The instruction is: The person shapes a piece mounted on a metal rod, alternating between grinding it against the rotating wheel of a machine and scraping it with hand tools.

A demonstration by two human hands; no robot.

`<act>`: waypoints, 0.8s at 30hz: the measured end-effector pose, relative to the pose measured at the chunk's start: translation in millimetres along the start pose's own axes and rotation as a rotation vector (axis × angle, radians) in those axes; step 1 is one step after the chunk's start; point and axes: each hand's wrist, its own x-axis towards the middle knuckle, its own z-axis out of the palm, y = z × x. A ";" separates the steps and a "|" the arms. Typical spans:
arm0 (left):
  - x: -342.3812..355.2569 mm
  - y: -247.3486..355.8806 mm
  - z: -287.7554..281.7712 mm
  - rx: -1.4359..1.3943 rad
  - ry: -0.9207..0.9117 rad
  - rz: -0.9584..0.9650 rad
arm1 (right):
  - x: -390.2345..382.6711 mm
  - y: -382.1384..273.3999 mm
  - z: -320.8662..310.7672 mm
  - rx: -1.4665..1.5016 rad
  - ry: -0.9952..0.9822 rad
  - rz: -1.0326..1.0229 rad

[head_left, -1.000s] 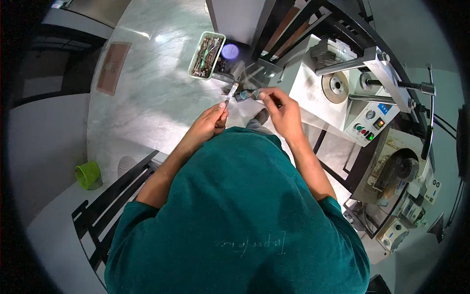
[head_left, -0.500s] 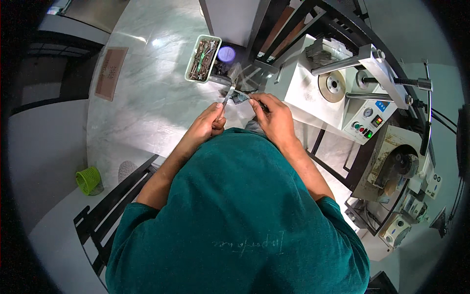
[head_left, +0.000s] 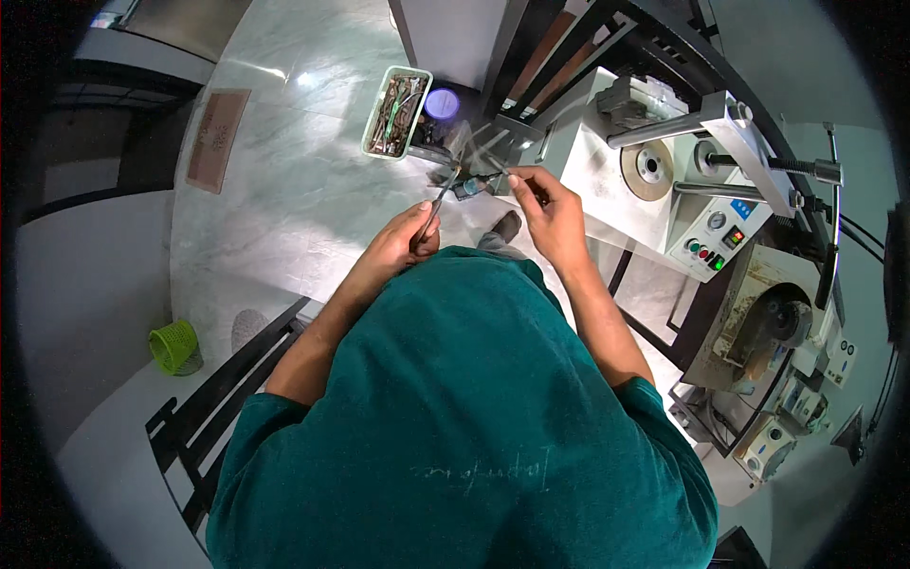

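My left hand point(head_left: 406, 239) is closed around a slim hand tool point(head_left: 444, 192) that looks like a spatula or small knife, its thin tip slanting up and right. To its right, my right hand point(head_left: 552, 216) pinches a narrow grey stick-like piece point(head_left: 494, 160) between thumb and fingertips. That piece points up and left, apart from the left tool's tip; its exact kind is too small to tell. Behind the two tips, a small bluish item point(head_left: 470, 188) lies among dark things.
A pale green tray point(head_left: 368, 128) holding several metal tools stands ahead, beside a purple-lidded jar point(head_left: 442, 103). On the right are a white machine point(head_left: 607, 185) with a round disc point(head_left: 647, 170) and a dusty machine point(head_left: 735, 327). A green basket point(head_left: 173, 348) sits at left.
My right hand has moved right and slightly up, drawing its piece away from the left tool's tip. My left hand stays nearly in place. My foot now shows between the hands.
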 end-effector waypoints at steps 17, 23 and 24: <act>13.6 -9.0 -15.3 -0.087 -0.098 -0.051 | -6.1 -5.9 17.1 -0.107 0.016 -0.313; 17.3 -18.3 -16.8 -0.094 -0.207 0.006 | 3.4 11.8 18.8 -0.161 -0.025 -0.054; 15.7 -14.8 -16.2 -0.154 -0.228 -0.016 | 0.2 15.9 15.7 -0.161 -0.022 -0.052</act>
